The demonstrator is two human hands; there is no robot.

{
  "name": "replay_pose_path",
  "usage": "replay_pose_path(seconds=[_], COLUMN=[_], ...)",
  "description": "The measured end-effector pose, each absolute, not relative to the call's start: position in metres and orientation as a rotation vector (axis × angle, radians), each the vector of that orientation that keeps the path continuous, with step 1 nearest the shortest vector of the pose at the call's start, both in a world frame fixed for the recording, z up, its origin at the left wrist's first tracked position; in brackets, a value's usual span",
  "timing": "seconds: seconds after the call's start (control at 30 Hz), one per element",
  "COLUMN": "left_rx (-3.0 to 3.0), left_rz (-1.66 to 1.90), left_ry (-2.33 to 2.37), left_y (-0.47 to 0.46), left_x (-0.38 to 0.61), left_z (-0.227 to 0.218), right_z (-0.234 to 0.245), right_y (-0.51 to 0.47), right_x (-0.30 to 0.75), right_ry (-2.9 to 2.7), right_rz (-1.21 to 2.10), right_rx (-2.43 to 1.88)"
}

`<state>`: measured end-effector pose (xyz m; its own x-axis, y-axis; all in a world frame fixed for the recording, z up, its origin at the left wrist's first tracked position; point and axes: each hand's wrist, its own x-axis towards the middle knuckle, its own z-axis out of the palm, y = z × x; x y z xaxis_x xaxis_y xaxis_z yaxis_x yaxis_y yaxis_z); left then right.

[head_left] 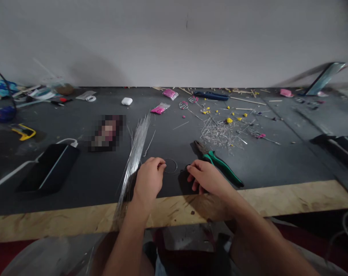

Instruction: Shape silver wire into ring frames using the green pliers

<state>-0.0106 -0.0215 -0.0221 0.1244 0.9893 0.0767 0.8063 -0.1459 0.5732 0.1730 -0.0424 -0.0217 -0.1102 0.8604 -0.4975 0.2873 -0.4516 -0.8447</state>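
Note:
My left hand (151,175) is closed in a pinch on a thin wire bent into a round loop (171,165), which stands out to the right of the fingertips. To the loop's right is my right hand (206,175), its thumb and forefinger pressed together and the other fingers curled below. Whatever lies between those fingertips is too small to make out. Beside the left hand lies a long bundle of straight silvery wires (137,147), with a short twisted wire (149,143) near it. Green-handled pliers (219,163) rest just beyond the right hand, jaws pointing away.
A pile of cut wire pieces (219,132) lies beyond the pliers, near yellow bits (229,120). Pink packets (160,108), wire shapes with loops (183,105) and a dark blue tool (211,95) sit farther back. At left are a power bank (51,166) and a yellow cutter (26,132).

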Motion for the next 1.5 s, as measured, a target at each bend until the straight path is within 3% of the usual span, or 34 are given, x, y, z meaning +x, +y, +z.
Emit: replay_pose_path(seconds=[0.77,0.97,1.5], left_rx=[2.005,1.966,1.836], left_rz=[0.572,0.448,0.523], left_ry=[1.709,1.624,1.712], left_y=[-0.025,-0.027,-0.030], left_x=[-0.017,-0.024,-0.028], left_z=[-0.020,-0.021,-0.021], right_z=[-0.021,-0.019,-0.023], right_y=[-0.042,-0.046,-0.038], right_x=[0.166,0.165,0.172], right_ry=[-1.244,-1.309,-1.245], right_rz=[1.602,1.735,1.751], right_rx=[-1.580,-1.478,-1.584])
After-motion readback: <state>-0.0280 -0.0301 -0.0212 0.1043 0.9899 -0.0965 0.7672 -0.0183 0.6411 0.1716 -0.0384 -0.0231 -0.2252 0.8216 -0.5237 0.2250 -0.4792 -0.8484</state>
